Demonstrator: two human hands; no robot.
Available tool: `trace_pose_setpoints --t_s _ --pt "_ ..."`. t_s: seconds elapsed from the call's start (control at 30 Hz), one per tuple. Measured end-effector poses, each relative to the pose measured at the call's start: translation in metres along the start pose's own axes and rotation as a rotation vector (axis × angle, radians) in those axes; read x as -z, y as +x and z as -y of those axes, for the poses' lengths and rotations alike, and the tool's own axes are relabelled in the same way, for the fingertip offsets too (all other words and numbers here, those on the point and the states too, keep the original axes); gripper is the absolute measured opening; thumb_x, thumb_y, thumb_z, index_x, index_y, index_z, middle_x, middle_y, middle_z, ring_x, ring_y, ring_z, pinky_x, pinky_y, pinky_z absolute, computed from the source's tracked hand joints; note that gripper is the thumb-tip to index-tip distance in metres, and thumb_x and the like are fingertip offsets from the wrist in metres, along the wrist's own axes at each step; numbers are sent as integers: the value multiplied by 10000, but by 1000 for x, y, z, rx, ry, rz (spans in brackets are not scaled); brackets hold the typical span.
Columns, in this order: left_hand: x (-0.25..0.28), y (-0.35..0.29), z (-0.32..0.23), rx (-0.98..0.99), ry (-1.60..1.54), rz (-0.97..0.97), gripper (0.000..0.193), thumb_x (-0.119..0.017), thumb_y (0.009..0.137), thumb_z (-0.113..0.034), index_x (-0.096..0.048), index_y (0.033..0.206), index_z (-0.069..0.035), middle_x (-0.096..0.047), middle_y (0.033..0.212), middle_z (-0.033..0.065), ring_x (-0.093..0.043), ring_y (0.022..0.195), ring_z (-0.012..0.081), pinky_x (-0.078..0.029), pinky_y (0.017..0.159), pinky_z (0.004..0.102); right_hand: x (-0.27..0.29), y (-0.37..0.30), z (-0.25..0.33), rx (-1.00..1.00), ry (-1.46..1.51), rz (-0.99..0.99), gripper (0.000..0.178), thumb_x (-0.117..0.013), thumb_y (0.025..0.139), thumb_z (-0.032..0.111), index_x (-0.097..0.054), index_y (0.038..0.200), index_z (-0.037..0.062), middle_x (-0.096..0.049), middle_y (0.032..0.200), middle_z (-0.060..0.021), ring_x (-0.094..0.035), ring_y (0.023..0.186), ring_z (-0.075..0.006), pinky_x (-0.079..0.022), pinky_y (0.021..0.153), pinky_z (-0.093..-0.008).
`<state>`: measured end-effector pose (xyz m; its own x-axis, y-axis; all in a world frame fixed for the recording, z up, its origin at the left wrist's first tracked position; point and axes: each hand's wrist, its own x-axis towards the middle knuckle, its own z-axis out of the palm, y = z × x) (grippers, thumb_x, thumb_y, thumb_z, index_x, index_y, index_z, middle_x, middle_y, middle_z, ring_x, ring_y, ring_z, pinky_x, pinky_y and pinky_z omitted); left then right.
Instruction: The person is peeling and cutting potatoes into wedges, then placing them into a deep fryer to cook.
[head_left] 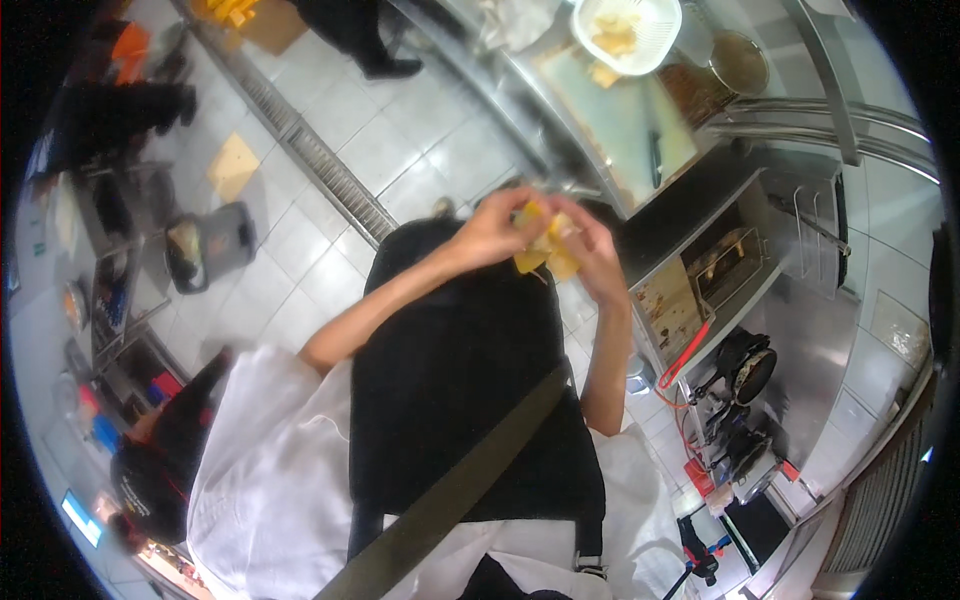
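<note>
In front of my black apron, both hands meet over soft-looking yellow food. My left hand [488,232] pinches a bright yellow piece [527,262] from the left. Closed from the other side, my right hand [597,262] grips a paler yellow piece [562,262]. Whether the two pieces are joined is hidden by my fingers, and their exact kind is unclear. Ahead and to the right, a white plastic basket [663,42] holds pale yellow pieces. It stands by a stained cutting board [625,110], where a dark-handled knife [655,158] lies.
A round container [739,62] stands beyond the board. To the right are a fryer-like unit with a wire basket [733,270], a red-handled tool [686,355] and hanging pans [752,375]. A grey bin [225,248] and a floor drain [300,135] lie left. Other people stand farther off.
</note>
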<state>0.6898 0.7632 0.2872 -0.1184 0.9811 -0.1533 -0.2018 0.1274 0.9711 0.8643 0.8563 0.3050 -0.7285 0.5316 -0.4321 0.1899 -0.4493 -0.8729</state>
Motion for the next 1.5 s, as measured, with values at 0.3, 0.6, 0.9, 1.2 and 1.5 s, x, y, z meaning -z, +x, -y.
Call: trace_pose_setpoints --t_s 0.3,0.6,0.9,1.2,1.5 --pt "7 -1 1 441 -328 113 141 -629 898 -185 -604 961 -61 -606 891 23 -581 792 91 -506 648 233 -12 -9 2 172 -274 -39 503 -567 870 -10 -454 1358 38 -595 1196 -102 -571 1074 -163 -457 938 -305" --pt "8 -1 20 370 -400 180 158 -583 901 -142 -522 1026 -68 -559 938 17 -580 873 97 -522 705 230 -20 -6 0 306 -334 -183 709 -653 726 -3 -400 1385 70 -581 1066 -99 -568 968 -156 -476 841 -294" --pt "16 3 -3 60 -130 360 530 -678 868 -118 -463 1333 14 -580 1224 89 -590 1023 122 -492 868 244 -26 0 35 264 -524 -136 968 -775 693 95 -210 1479 88 -391 1409 -176 -477 1236 -259 -475 921 -359" --pt "24 2 1 213 -529 193 391 -688 867 -100 -533 1218 -24 -621 1101 36 -629 964 121 -523 842 243 -19 -6 14 280 -2 -64 773 -733 789 42 -310 1436 69 -514 1260 -158 -543 1147 -223 -518 857 -276" --pt "24 1 -6 351 -365 151 321 -630 919 -208 -539 1179 -42 -613 1060 39 -624 978 127 -552 822 276 -60 -6 -5 205 -89 -405 312 -758 796 53 -570 1039 -4 -616 997 -77 -586 975 -139 -521 822 -270"
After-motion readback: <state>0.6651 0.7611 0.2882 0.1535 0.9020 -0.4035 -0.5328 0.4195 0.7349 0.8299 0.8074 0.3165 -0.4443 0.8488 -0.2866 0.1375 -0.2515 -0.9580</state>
